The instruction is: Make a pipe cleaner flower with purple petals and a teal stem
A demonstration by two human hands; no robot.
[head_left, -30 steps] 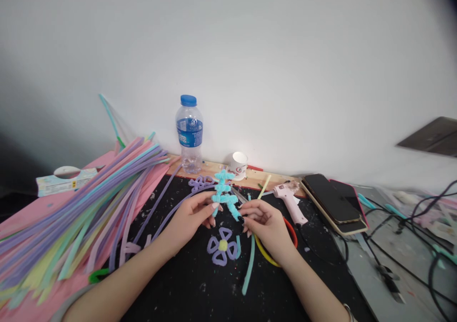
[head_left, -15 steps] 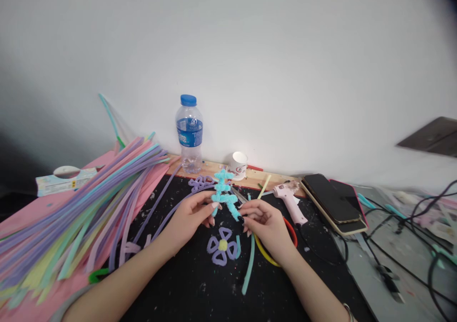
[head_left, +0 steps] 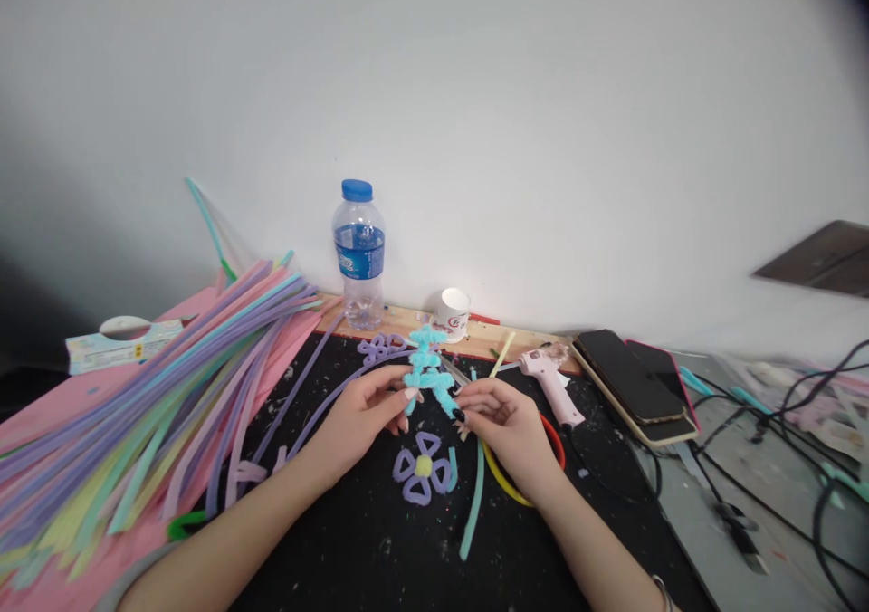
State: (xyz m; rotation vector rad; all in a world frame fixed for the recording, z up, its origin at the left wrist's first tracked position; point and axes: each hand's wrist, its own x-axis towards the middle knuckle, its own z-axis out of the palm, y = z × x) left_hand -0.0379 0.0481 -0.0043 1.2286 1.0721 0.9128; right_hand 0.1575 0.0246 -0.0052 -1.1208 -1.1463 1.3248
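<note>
Between my hands is a turquoise pipe-cleaner shape (head_left: 427, 380), bent into a stacked, zigzag outline and held above the black mat. My left hand (head_left: 370, 410) pinches its lower left end between thumb and fingers. The lower right end is pinched by my right hand (head_left: 499, 422). Just below lies a purple pipe-cleaner flower (head_left: 422, 469) with a yellow centre. Beside it on the mat are a short teal piece (head_left: 453, 469) and a longer teal pipe cleaner (head_left: 473, 508). Scissors with yellow and red handles (head_left: 508, 483) lie partly beneath my right hand.
A large bundle of coloured pipe cleaners (head_left: 183, 395) spreads over pink paper at left. Against the wall stand a water bottle (head_left: 359, 259) and a paper cup (head_left: 453, 313). To the right are a pink glue gun (head_left: 551, 386), phones (head_left: 631, 377) and black cables (head_left: 753, 494).
The turquoise shape has shifted and tilted very slightly to the right. Both hands keep their pinch at its lower ends; the things on the table stay put.
</note>
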